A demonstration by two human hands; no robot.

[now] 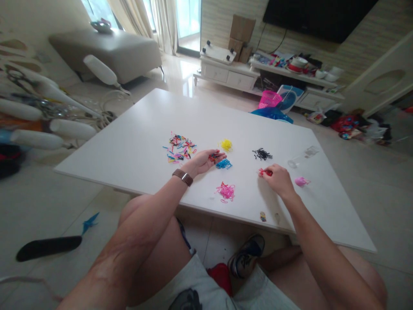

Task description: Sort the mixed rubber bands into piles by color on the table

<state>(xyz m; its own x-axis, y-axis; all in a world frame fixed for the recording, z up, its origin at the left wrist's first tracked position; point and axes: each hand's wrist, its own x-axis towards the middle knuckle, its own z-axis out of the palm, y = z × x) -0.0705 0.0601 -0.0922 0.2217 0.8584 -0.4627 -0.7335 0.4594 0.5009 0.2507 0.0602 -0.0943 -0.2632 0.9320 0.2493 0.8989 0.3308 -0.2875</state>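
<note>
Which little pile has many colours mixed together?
The leftmost pile, beside the left hand; the yellow pile, blue pile, black pile and pink pile each keep essentially to one colour.

Daylight glows behind pale curtains (165,26), upper left; a black television (314,17) hangs above white cabinets (215,73), upper right.

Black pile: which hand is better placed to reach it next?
Probably the right hand: close to the black pile, though pinching red pieces. The left hand, palm up with mixed pieces, is nearer the blue pile.
</note>
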